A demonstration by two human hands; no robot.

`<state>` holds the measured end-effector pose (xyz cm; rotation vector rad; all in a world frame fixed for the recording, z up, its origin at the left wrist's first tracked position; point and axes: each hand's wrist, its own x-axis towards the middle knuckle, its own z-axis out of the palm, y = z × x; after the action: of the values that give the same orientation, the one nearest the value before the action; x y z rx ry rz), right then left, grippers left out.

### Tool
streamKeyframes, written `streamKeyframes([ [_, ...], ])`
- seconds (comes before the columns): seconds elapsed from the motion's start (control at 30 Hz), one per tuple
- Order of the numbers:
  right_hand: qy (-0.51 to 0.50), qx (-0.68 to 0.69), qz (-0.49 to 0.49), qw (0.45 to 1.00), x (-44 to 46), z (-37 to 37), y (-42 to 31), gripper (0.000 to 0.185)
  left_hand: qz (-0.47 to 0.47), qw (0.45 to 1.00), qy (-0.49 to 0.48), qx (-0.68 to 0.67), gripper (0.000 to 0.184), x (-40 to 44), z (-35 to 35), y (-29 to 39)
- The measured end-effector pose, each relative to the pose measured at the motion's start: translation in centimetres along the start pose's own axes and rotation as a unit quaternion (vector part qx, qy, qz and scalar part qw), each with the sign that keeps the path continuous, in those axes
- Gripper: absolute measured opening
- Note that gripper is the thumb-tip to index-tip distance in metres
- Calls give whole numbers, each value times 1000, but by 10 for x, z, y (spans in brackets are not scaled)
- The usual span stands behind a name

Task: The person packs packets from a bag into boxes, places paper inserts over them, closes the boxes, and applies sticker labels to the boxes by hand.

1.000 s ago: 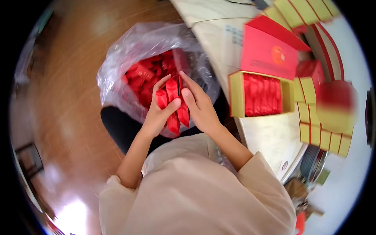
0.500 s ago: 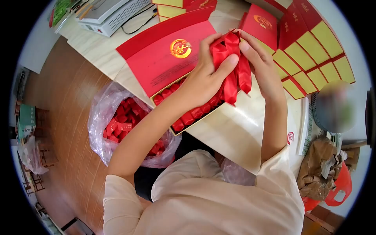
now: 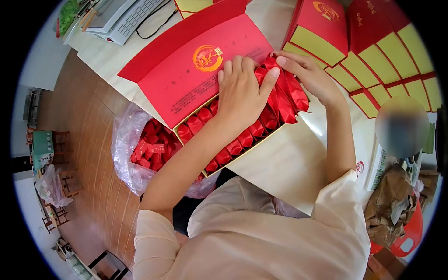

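A red gift box [image 3: 161, 100] lies with its lid folded back, showing a gold emblem. Shiny red foil-wrapped packets [image 3: 235, 147] fill it in rows. At the box's right end, my left hand [image 3: 240, 91] and my right hand [image 3: 315, 77] hold a bunch of similar red packets [image 3: 284, 95] between them. My left thumb presses on these packets while the fingers lie over the box. My right thumb and fingers grip the bunch from the right. The undersides of the packets are hidden.
A clear plastic bag [image 3: 126, 149] of loose red packets stands left of the table. Stacked red and yellow boxes [image 3: 373, 56] are at the right. A white device [image 3: 123, 21] with a cable sits at the back left. Crumpled brown paper [image 3: 389, 205] lies at the right.
Both hands have lowered the bunch of packets onto the box's right end. My left fingers have straightened and spread over the box. The view has shifted slightly.
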<state>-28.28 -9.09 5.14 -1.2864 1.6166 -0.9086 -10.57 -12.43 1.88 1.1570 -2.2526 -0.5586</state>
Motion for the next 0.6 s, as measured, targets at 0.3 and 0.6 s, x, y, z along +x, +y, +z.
streamKeyframes([
  [0.3, -32, -84, -96, 991, 0, 4, 0, 36, 50, 996, 68, -2, 41, 0, 5, -8],
  [0.6, 136, -339, -158, 917, -12, 61, 16, 26, 84, 985, 114, 98, 43, 2, 19, -12],
])
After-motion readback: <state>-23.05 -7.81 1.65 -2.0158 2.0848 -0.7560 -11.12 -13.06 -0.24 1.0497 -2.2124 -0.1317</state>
